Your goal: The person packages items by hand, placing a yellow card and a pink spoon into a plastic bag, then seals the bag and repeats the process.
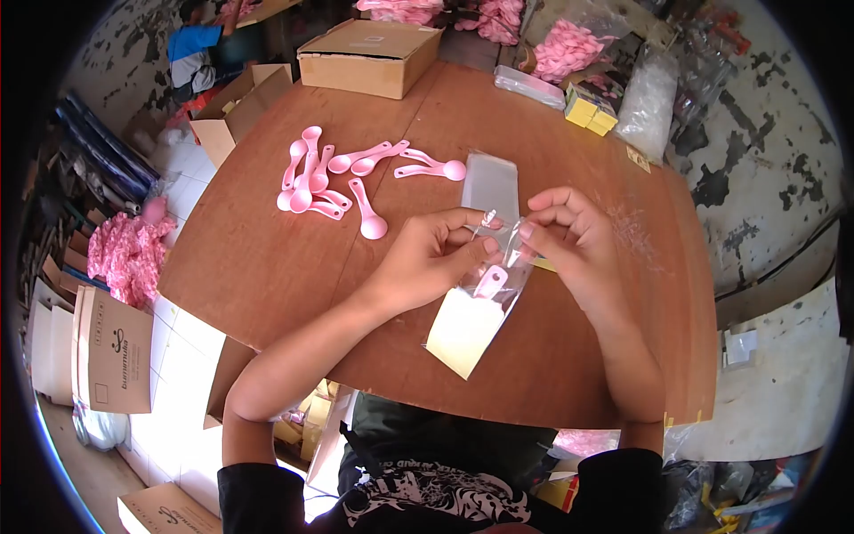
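My left hand (436, 254) and my right hand (569, 236) both pinch the top of a clear plastic bag (480, 311) above the wooden table (267, 267). A pink spoon (489, 283) and a pale yellow card (463, 334) are inside the bag. Several loose pink spoons (329, 178) lie on the table to the far left of my hands. A stack of clear empty bags (489, 182) lies just beyond my hands.
A closed cardboard box (369, 55) stands at the table's far edge. Yellow boxes (592, 111) and clear bags (649, 102) sit at the far right. An open carton (236, 111) and bags of pink spoons (129, 254) are on the floor at left. A person (196, 49) is in the far left corner.
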